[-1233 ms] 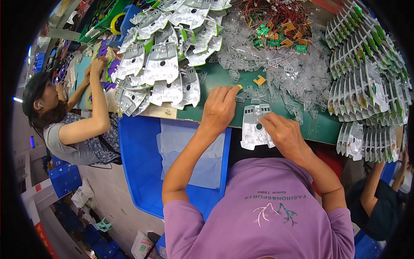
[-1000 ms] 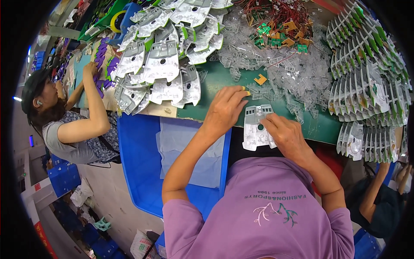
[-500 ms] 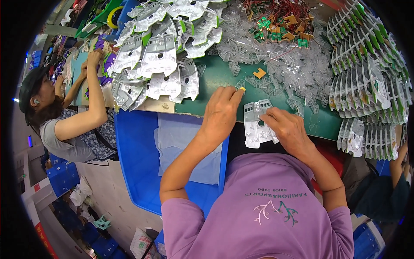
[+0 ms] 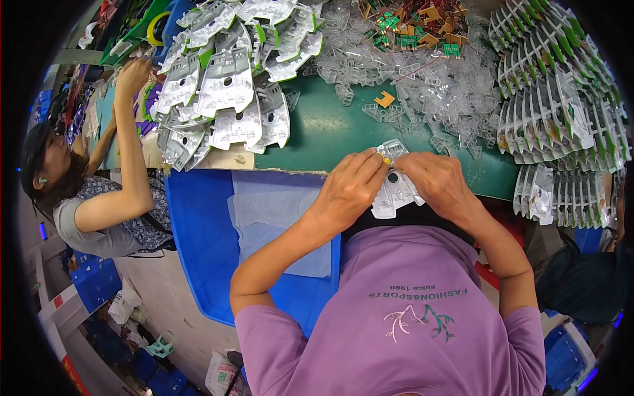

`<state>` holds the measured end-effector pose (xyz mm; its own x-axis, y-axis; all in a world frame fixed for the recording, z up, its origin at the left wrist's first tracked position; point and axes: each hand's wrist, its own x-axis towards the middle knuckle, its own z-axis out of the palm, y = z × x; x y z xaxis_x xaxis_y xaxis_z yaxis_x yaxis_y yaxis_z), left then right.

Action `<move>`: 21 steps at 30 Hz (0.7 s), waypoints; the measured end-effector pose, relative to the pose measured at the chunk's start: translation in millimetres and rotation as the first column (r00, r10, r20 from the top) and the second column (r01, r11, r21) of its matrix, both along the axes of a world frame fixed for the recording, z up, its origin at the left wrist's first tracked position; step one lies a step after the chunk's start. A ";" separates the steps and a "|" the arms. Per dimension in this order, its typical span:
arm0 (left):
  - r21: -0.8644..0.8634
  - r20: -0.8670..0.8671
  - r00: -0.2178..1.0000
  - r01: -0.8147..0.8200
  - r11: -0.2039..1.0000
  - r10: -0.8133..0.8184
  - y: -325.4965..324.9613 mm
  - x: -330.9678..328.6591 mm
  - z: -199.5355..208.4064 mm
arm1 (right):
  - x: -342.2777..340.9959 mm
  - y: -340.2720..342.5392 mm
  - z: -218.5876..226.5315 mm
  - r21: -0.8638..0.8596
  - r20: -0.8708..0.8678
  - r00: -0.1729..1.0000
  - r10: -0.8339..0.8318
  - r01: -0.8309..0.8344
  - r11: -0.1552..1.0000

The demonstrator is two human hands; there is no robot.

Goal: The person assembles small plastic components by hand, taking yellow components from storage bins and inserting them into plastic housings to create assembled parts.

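Note:
A grey-white plastic panel with a round hole is held at the table's front edge, in front of my body. My right hand grips its right side, fingers closed. My left hand is closed over the panel's upper left, its fingertips pinched close to the right hand's. A small yellow spot shows at the left fingertips; whether it is a part or a covering on the finger, I cannot tell. Whatever those fingers pinch is hidden. Beyond the hands, an orange-yellow notched piece lies near loose clear plastic parts.
Similar panels are heaped at left, and green-edged ones stand in rows at right. Green circuit boards with red wires lie at the back. A blue bin holding pale sheets is below the table. A co-worker works at left.
My left hand has come back from the tabletop, toward the right, onto the panel. The right hand has shifted to the panel's upper right, close to the left fingers. The view has shifted slightly.

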<state>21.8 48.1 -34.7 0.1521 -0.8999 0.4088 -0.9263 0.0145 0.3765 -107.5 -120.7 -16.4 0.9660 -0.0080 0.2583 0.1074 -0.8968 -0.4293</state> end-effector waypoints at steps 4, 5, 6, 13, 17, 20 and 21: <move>0.003 0.017 0.999 -0.027 1.000 0.027 -0.1 -3.5 -4.9 | 3.1 4.6 4.1 0.149 -0.082 0.984 -0.156 0.167 0.975; 0.004 0.018 1.000 -0.023 1.000 0.023 0.9 -3.9 -8.1 | 2.2 5.1 6.9 0.149 -0.082 0.984 -0.160 0.170 0.974; -0.050 -0.020 1.000 -0.023 0.998 0.022 1.4 -3.0 -12.2 | 1.3 5.0 10.5 0.137 -0.112 0.974 -0.198 0.213 0.967; -0.187 -0.462 0.880 -0.219 0.958 0.111 -5.8 -10.8 -22.0 | -13.0 6.4 20.5 0.057 -0.104 0.981 -0.166 0.173 0.983; -0.187 -0.472 0.881 -0.124 0.974 0.022 -6.7 -5.8 -25.3 | -13.6 9.3 9.6 0.050 -0.136 0.962 -0.236 0.244 0.968; -0.110 -0.456 0.890 -0.066 0.992 0.009 -6.8 -4.1 -23.4 | -4.3 19.7 12.9 -0.194 -0.106 0.963 -0.246 0.222 0.956; -0.094 -0.457 0.889 -0.072 0.993 0.021 -6.8 -4.3 -23.2 | -3.0 23.6 14.3 -0.319 -0.160 0.960 -0.229 0.169 0.932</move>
<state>17.4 41.3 -57.9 0.3846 -0.8426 0.3771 -0.6547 0.0390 0.7549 -110.5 -97.1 -2.0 0.9836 -0.1566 0.0892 -0.1442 -0.9807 -0.1317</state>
